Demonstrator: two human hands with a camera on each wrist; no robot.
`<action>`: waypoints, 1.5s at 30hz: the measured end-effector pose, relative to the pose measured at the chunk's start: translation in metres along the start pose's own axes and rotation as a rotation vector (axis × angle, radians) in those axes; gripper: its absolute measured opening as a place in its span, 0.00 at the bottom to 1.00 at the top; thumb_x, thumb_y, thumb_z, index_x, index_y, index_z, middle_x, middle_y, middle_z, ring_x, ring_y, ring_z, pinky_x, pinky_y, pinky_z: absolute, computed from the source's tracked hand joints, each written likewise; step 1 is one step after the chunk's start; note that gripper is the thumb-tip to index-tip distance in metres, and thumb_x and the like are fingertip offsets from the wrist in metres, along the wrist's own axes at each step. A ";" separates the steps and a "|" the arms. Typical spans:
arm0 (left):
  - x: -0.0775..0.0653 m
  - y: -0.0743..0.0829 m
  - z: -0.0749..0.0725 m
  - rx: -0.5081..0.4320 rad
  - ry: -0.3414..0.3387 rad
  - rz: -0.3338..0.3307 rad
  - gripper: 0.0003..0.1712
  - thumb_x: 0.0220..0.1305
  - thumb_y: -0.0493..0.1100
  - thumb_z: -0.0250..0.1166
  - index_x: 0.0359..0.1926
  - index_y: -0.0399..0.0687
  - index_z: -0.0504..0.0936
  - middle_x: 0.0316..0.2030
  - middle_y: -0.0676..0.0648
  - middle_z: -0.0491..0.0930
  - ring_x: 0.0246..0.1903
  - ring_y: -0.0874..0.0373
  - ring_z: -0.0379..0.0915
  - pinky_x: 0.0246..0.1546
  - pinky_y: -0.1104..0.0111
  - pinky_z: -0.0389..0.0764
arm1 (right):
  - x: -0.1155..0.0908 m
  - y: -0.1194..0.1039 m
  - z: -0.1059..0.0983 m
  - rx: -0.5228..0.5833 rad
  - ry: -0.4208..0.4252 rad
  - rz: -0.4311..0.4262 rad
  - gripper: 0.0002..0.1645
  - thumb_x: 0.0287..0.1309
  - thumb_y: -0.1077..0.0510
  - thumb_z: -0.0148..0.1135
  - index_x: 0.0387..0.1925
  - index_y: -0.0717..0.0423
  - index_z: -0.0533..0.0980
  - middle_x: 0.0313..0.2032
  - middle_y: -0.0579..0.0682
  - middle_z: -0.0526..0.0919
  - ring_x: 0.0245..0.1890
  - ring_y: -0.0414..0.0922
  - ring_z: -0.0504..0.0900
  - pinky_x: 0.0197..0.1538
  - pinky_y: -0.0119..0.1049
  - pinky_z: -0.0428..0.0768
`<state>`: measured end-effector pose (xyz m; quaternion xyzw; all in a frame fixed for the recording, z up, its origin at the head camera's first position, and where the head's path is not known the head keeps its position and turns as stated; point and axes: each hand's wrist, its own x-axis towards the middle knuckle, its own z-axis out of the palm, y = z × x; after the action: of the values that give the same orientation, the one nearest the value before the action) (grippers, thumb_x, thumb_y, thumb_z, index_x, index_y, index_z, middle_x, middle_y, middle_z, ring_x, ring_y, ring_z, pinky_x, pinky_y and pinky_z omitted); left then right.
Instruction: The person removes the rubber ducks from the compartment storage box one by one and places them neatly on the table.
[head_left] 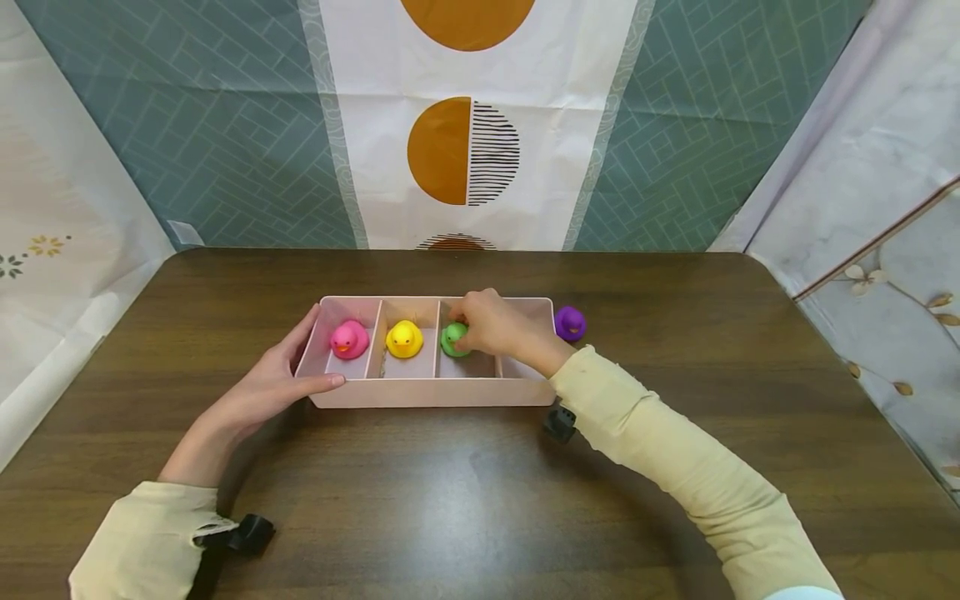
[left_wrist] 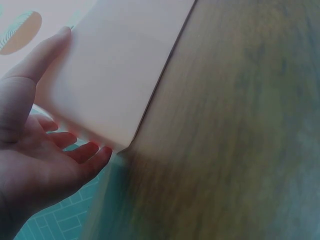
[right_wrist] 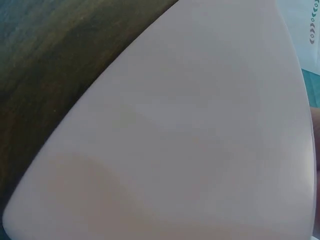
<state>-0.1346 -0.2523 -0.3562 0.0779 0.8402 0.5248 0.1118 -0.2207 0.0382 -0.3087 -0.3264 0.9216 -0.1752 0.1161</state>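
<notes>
A pale pink divided box [head_left: 431,393] stands on the table, its compartments side by side. My left hand [head_left: 281,379] holds the box's left end, thumb along the front wall and fingers against the left side; the left wrist view shows this hand [left_wrist: 37,135] at the corner. A pink rubber duck [head_left: 349,340] sits in the leftmost compartment and a yellow rubber duck [head_left: 404,339] in the one beside it. In the third compartment, my right hand [head_left: 498,327] pinches a green rubber duck [head_left: 453,339] from above. The box wall [right_wrist: 190,130] fills most of the right wrist view.
A purple rubber duck [head_left: 570,323] is just outside the box's right end. The right forearm crosses over the rightmost compartment, partly hiding it. Brown wooden tabletop [head_left: 450,492] surrounds the box, with patterned cloths [head_left: 240,150] hanging behind and at the sides.
</notes>
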 end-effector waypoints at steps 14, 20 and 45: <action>0.000 0.000 0.000 -0.004 0.000 0.000 0.60 0.57 0.46 0.69 0.77 0.53 0.34 0.73 0.36 0.42 0.68 0.34 0.42 0.61 0.35 0.55 | -0.003 0.000 0.005 -0.001 0.059 -0.044 0.15 0.50 0.64 0.73 0.42 0.63 0.83 0.37 0.54 0.85 0.36 0.46 0.79 0.43 0.32 0.79; 0.000 -0.001 0.000 -0.006 0.001 -0.005 0.60 0.57 0.46 0.69 0.77 0.55 0.34 0.74 0.36 0.41 0.68 0.34 0.41 0.61 0.35 0.54 | -0.004 0.002 0.004 0.022 0.053 -0.069 0.16 0.51 0.63 0.73 0.43 0.63 0.83 0.37 0.54 0.85 0.37 0.46 0.79 0.44 0.32 0.79; 0.000 0.001 0.000 -0.027 -0.008 -0.014 0.61 0.58 0.46 0.68 0.77 0.57 0.32 0.74 0.37 0.38 0.69 0.33 0.38 0.60 0.33 0.53 | -0.013 0.013 -0.007 0.319 0.014 -0.012 0.17 0.52 0.63 0.71 0.45 0.62 0.83 0.41 0.52 0.85 0.40 0.44 0.83 0.45 0.29 0.80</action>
<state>-0.1349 -0.2517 -0.3560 0.0728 0.8330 0.5352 0.1199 -0.2203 0.0582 -0.3064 -0.3079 0.8809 -0.3224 0.1589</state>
